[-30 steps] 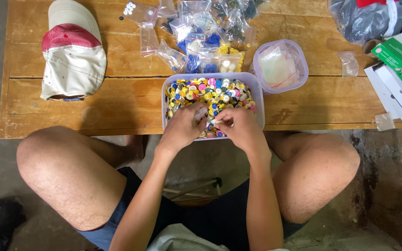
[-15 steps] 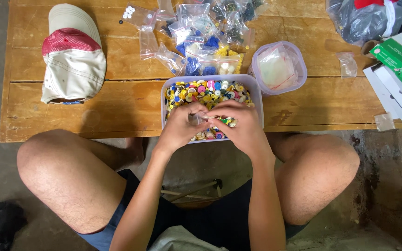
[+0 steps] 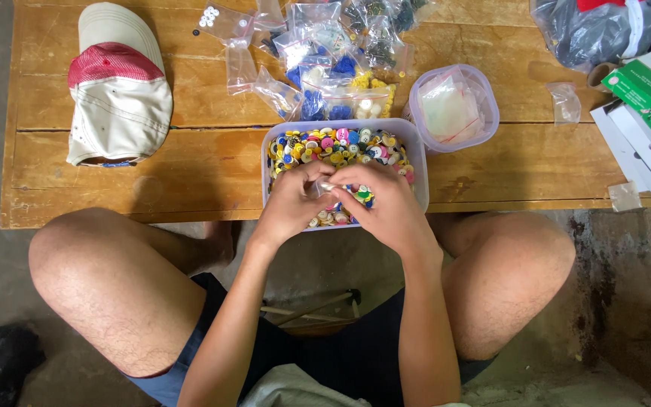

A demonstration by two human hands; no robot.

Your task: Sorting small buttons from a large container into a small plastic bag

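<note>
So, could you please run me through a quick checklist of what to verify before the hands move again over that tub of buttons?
1. Both hands over the tub of buttons: ok; left hand and right hand meet above it.
2. Small clear item pinched between the fingertips: ok, though what it is cannot be told.
3. Tub fully on the wooden table: not ok; its near end overhangs the edge.
4. Filled bags behind the tub: ok, apart from it.
5. Round tub of empty bags beside it: ok, open.
</note>
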